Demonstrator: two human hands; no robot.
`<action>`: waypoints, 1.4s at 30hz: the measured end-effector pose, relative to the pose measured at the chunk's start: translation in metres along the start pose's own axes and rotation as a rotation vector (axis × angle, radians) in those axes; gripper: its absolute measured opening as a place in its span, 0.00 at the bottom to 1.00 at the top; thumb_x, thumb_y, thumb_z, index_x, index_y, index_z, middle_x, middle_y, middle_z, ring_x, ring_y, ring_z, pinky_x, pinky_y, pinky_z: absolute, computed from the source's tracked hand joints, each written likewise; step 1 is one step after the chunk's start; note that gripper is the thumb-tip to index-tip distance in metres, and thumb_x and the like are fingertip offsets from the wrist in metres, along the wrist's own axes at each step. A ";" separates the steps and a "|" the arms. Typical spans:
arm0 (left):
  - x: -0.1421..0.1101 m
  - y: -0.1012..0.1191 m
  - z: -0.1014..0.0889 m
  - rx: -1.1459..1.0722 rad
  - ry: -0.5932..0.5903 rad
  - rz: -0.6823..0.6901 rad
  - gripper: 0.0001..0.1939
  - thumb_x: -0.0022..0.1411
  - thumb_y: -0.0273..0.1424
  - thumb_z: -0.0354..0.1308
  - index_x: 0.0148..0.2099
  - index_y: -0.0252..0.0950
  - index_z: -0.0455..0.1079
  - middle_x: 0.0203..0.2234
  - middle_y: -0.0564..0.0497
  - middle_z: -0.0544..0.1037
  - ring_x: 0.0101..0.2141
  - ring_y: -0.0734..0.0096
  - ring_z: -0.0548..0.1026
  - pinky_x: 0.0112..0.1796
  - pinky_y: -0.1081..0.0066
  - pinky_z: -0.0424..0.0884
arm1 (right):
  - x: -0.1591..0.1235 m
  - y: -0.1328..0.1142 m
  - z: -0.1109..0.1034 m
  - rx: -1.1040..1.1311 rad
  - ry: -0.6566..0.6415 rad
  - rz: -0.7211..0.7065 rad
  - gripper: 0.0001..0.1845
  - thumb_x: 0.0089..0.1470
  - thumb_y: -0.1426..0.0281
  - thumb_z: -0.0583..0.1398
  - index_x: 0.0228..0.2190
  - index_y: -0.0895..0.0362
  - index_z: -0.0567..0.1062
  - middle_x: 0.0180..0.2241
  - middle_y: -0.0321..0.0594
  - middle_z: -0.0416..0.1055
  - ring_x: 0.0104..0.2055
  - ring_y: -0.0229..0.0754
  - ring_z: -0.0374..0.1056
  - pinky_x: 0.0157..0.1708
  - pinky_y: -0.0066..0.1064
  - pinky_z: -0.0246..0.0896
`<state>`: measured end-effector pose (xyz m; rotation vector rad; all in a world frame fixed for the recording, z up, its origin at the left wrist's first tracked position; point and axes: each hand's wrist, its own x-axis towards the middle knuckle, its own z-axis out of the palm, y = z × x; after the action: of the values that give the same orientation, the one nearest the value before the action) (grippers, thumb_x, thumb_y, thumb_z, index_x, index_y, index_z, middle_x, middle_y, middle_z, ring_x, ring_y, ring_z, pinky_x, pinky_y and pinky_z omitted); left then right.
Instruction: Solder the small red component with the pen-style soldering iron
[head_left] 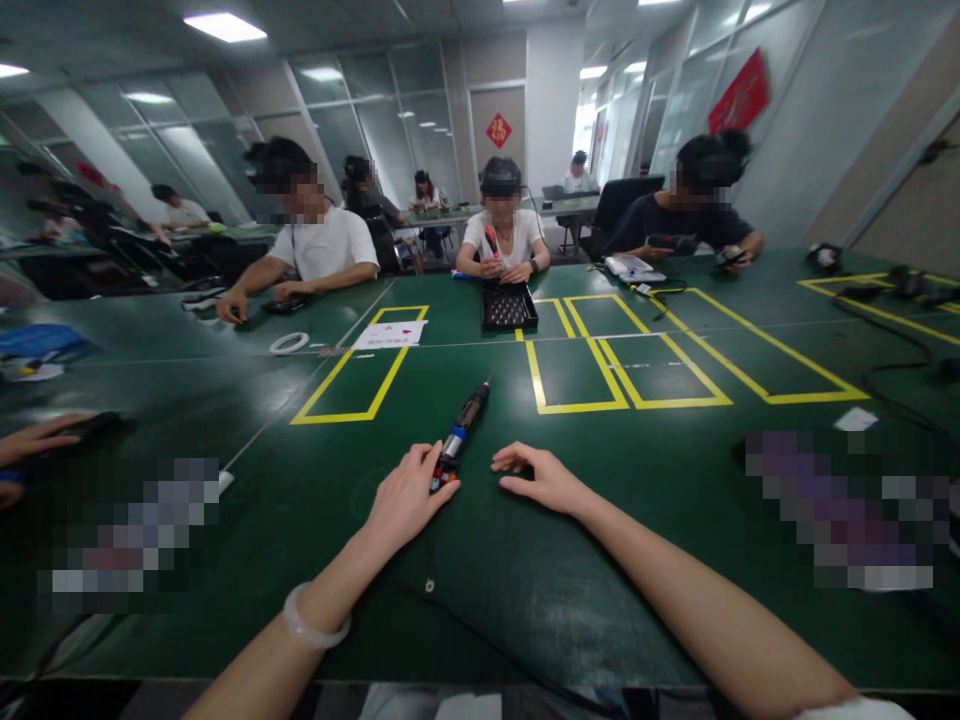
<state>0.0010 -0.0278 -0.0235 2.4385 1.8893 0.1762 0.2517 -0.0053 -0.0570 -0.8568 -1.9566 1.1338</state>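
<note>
An electric screwdriver [463,432] lies on the green table [600,560], its tip pointing away from me. My left hand [409,497] rests on the table at the tool's near end, fingers stretched out and touching its red-and-blue butt. My right hand [541,477] lies flat just to the right of the tool, fingers curled slightly over a small dark thing I cannot make out. A pale bracelet [313,622] circles my left wrist. A thin black cord [480,635] runs from the tool across the table under my arms.
A black tray [508,306] of small parts stands at the far middle, before a seated person holding a screwdriver. Yellow tape rectangles [637,365] mark the tabletop. A white paper [390,334] and a white ring [289,343] lie far left. Other people sit around the table.
</note>
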 end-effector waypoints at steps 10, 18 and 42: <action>-0.047 -0.111 -0.013 0.023 -0.030 -0.210 0.36 0.60 0.52 0.43 0.65 0.38 0.53 0.56 0.43 0.62 0.48 0.57 0.70 0.43 0.63 0.70 | -0.001 0.003 0.001 -0.020 -0.024 -0.002 0.11 0.55 0.69 0.61 0.41 0.57 0.74 0.40 0.41 0.75 0.42 0.41 0.71 0.45 0.33 0.63; -0.071 -0.190 -0.015 0.005 0.005 -0.299 0.38 0.59 0.54 0.44 0.63 0.34 0.56 0.55 0.38 0.63 0.52 0.50 0.68 0.51 0.56 0.66 | -0.001 0.001 0.001 -0.050 -0.014 -0.001 0.09 0.55 0.70 0.61 0.39 0.57 0.75 0.39 0.40 0.75 0.41 0.41 0.70 0.44 0.34 0.64; -0.051 -0.088 -0.044 -0.081 0.192 -0.182 0.20 0.64 0.45 0.42 0.48 0.38 0.64 0.44 0.45 0.75 0.42 0.58 0.74 0.45 0.60 0.67 | -0.001 0.000 0.000 -0.052 -0.011 0.004 0.09 0.56 0.69 0.59 0.38 0.57 0.76 0.38 0.40 0.75 0.40 0.41 0.70 0.42 0.33 0.63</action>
<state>-0.1020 -0.0561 0.0078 2.2547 2.1220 0.4834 0.2520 -0.0058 -0.0573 -0.8835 -2.0015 1.0961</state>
